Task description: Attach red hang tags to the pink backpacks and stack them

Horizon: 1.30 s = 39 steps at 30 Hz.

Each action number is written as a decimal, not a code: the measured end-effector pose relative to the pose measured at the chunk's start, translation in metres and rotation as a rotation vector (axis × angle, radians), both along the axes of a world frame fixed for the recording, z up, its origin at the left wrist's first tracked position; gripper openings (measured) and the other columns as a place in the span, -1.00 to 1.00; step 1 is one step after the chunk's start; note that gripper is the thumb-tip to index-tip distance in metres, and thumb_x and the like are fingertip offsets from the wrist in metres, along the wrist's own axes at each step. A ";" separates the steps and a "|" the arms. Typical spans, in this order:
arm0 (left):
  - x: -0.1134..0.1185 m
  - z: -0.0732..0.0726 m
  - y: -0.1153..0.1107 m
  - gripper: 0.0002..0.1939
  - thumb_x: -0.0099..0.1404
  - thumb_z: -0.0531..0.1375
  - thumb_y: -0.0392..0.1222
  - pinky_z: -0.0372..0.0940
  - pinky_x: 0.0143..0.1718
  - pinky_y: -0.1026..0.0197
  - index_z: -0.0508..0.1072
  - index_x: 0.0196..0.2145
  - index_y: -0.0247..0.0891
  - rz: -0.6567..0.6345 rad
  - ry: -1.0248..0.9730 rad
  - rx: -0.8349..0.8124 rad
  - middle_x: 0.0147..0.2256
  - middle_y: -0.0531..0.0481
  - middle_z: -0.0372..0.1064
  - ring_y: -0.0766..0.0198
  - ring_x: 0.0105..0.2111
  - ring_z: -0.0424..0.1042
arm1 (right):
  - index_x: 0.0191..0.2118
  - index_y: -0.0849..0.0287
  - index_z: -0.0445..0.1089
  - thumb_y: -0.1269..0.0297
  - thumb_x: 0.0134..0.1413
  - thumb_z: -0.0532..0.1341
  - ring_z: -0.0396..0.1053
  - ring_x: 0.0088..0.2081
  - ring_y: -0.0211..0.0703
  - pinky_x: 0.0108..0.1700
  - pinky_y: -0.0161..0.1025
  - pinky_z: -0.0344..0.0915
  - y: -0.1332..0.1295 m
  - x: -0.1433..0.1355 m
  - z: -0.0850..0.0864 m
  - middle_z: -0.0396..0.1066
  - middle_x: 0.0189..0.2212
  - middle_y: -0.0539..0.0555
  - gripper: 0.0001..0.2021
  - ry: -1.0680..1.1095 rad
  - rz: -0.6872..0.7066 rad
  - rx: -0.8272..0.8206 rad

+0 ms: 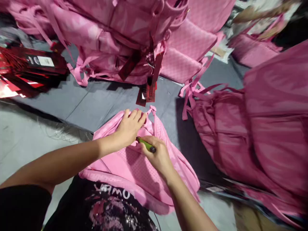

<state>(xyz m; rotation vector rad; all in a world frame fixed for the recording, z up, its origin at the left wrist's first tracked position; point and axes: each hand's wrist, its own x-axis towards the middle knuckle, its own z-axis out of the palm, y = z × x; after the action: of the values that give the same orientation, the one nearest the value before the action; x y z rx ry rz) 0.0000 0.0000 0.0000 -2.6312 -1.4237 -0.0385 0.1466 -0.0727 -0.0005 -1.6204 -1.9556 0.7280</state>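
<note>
A pink backpack (pixel 137 166) lies at the table's near edge, against the black shirt. Near its top, my left hand (pixel 131 125) presses on the pink fabric with bent fingers; what is under the fingertips is hidden. A green tool with a dark end (pixel 147 145), perhaps a pen or small cutter, is gripped in my right hand (pixel 156 152). Its tip points left, towards the fabric beside my left hand. A small pink loop (pixel 152 109) stands up at the bag's top.
Pink backpacks (pixel 125 32) stand along the far side, with dark red tags (pixel 151 91) hanging down. More tags (pixel 36 64) are piled at the left. Large pink bags (pixel 271 128) fill the right. Another person's arms (pixel 262 12) show at the top right, by a pink bag.
</note>
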 end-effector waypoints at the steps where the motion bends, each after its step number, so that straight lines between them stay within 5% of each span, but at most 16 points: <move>1: 0.000 0.000 -0.001 -0.27 0.27 0.20 -0.14 0.07 0.17 -0.09 0.09 0.33 -0.34 -0.002 0.000 -0.002 0.23 -0.23 0.16 -0.02 0.14 0.15 | -0.20 0.19 0.54 0.35 0.13 0.21 0.48 -0.18 -0.05 -0.07 -0.12 0.31 -0.002 -0.001 -0.001 0.56 -0.22 0.09 -0.83 0.001 -0.015 0.012; 17: -0.010 -0.003 -0.002 -0.33 0.34 0.08 -0.21 -0.03 0.23 -0.14 0.03 0.36 -0.38 -0.021 -0.017 -0.053 0.29 -0.28 0.06 -0.07 0.23 0.04 | -0.19 0.14 0.50 0.27 0.19 0.18 0.44 -0.24 -0.07 -0.10 -0.07 0.10 -0.023 -0.032 -0.006 0.55 -0.28 0.03 -0.83 -0.166 -0.203 0.183; 39: -0.012 -0.007 -0.003 -0.41 0.37 0.02 -0.24 0.01 0.22 -0.12 0.11 0.33 -0.35 -0.025 -0.062 0.003 0.25 -0.25 0.13 -0.05 0.20 0.09 | -0.18 0.13 0.48 0.34 0.13 0.22 0.39 -0.16 -0.02 -0.07 -0.06 0.11 -0.018 -0.031 0.004 0.53 -0.24 0.03 -0.86 -0.266 -0.120 0.147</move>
<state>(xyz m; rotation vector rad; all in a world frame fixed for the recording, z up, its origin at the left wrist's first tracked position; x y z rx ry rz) -0.0118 -0.0034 -0.0075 -2.6671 -1.4084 -0.1258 0.1152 -0.0910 0.0038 -1.7988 -2.0162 0.3264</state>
